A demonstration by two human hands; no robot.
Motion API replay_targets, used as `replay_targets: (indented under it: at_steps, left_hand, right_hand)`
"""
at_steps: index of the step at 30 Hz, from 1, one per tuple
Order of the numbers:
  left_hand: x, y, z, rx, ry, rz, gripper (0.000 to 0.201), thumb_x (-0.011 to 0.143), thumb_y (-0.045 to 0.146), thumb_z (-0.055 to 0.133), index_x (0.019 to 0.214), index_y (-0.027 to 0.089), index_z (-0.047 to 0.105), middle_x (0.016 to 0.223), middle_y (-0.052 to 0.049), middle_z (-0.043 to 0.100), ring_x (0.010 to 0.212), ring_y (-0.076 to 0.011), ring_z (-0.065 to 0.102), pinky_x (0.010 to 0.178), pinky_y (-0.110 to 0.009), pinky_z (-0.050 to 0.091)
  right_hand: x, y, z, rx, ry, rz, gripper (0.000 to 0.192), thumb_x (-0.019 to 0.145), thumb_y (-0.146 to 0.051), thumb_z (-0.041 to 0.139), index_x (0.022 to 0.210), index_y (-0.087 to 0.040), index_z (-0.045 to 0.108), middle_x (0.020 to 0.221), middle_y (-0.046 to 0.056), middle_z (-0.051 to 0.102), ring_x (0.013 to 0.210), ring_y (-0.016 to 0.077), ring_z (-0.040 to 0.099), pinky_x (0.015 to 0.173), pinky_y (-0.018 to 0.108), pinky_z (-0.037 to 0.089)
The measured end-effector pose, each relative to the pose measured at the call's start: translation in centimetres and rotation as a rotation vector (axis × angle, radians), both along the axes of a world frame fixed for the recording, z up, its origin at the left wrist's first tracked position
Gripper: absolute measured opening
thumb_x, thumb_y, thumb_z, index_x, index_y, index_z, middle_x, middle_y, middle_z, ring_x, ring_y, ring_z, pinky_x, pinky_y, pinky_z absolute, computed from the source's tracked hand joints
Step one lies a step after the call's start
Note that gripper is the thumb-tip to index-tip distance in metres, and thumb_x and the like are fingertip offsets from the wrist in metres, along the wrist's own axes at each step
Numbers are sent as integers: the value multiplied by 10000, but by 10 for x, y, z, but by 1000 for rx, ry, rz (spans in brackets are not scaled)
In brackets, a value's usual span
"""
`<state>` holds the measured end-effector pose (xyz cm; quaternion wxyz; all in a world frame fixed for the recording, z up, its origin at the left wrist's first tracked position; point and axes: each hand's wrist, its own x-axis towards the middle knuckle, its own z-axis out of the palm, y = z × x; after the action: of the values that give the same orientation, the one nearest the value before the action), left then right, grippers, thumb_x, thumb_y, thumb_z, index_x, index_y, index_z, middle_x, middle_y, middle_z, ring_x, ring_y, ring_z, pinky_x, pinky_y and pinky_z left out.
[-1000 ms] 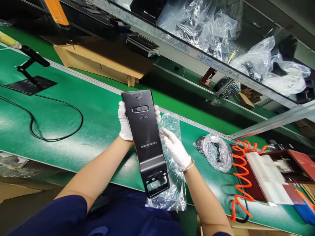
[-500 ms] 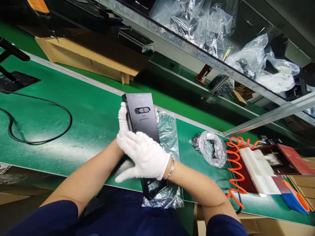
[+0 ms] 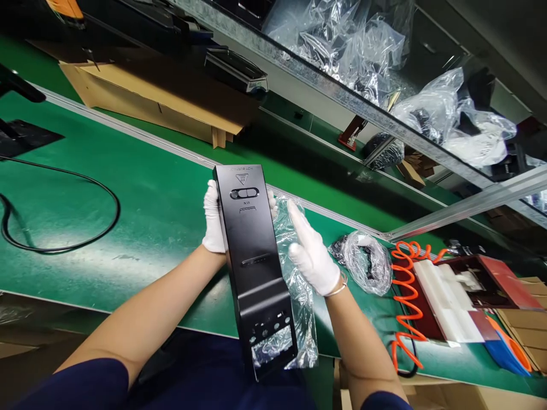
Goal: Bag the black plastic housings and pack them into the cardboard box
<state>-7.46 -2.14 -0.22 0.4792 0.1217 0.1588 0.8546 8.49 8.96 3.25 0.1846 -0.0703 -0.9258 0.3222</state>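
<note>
A long black panel (image 3: 252,250) with a slot and printed marks near its top and a rectangular cut-out at its lower end is held upright over the green belt. My left hand (image 3: 212,219), in a white glove, grips its upper part from behind, fingers showing at both edges. To the panel's right my right hand (image 3: 311,250), also gloved, hovers with flat spread fingers, apart from the panel. A clear plastic bag (image 3: 299,285) lies under and behind the panel on the belt.
A green conveyor belt (image 3: 141,193) runs across. A black cable (image 3: 64,210) loops at left. At right lie a bagged black part (image 3: 367,259), an orange coiled hose (image 3: 405,302) and a red tray with white blocks (image 3: 453,296). Cardboard (image 3: 149,105) and bagged parts sit behind.
My right hand, which lay across the panel's front half a second ago, has lifted off to the right. The panel now shows its full face and is tilted a bit lower.
</note>
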Motion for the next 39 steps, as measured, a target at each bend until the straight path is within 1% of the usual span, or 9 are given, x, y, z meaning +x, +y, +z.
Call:
replay_targets:
  at_steps: [4, 7, 10, 13, 16, 19, 23, 31, 39]
  left_hand:
    - [-5, -3, 1, 71, 69, -21, 910, 893, 835, 237, 1189, 100, 683, 1089, -141, 736, 948, -286, 706, 856, -390, 602]
    - [-9, -3, 2, 85, 103, 33, 864, 844, 850, 385, 1160, 105, 690, 1035, -148, 731, 885, -282, 701, 785, -396, 609]
    - [-17, -2, 4, 78, 74, 179, 818, 811, 852, 454, 1111, 131, 697, 987, -145, 734, 862, -285, 705, 762, -401, 605]
    - [-29, 0, 7, 103, 30, 385, 796, 774, 874, 484, 1066, 165, 697, 980, -127, 736, 876, -280, 709, 784, -411, 603]
    - [-41, 0, 9, 110, 31, 497, 797, 780, 874, 474, 1083, 170, 695, 1021, -133, 741, 928, -283, 713, 820, -423, 608]
    - [-47, -5, 9, 46, 12, 498, 819, 848, 852, 379, 1168, 163, 686, 1130, -154, 745, 1045, -304, 709, 912, -462, 595]
    - [-45, -17, 5, -114, -64, 454, 709, 951, 742, 329, 1234, 195, 681, 1216, -114, 748, 1144, -270, 692, 1014, -467, 560]
    - [-28, -39, -10, -363, -146, 448, 388, 1015, 444, 440, 1141, 210, 723, 1067, -50, 798, 933, -185, 756, 886, -351, 631]
    - [-20, -71, -33, -657, 33, 399, 223, 994, 277, 541, 1085, 178, 719, 1002, -19, 794, 896, -170, 743, 856, -322, 646]
  right_hand:
    - [27, 7, -32, -470, -151, -56, 901, 911, -799, 444, 1601, -223, 375, 1621, 133, 406, 1501, 303, 399, 1276, 523, 278]
    - [39, 0, -54, -776, -297, 64, 909, 889, -787, 519, 1592, -225, 385, 1579, 145, 469, 1442, 276, 489, 1225, 493, 379]
    - [52, -5, -65, -873, -268, 107, 826, 876, -746, 596, 1536, -265, 470, 1568, 112, 489, 1420, 255, 509, 1189, 443, 425]
    - [63, -5, -73, -955, -306, 63, 917, 774, -761, 707, 1499, -237, 505, 1256, 128, 694, 1003, 256, 711, 920, 437, 584]
    - [63, 3, -77, -992, -221, -119, 762, 736, -620, 814, 1346, -211, 610, 1069, 85, 713, 775, 200, 663, 722, 373, 579]
    - [54, 25, -73, -936, -5, -364, 458, 702, -427, 819, 1081, -214, 676, 1120, 84, 692, 894, 226, 648, 691, 349, 558]
    - [46, 68, -72, -838, 233, -542, 382, 552, -326, 733, 909, -215, 654, 1002, 61, 685, 956, 256, 621, 692, 344, 542]
    - [52, 93, -95, -841, 346, -579, 390, 497, -310, 623, 873, -210, 639, 1023, 63, 652, 976, 254, 606, 749, 378, 572]
    - [62, 98, -101, -952, 182, -595, 506, 526, -255, 596, 1024, -201, 661, 856, -17, 581, 589, 84, 474, 528, 240, 473]
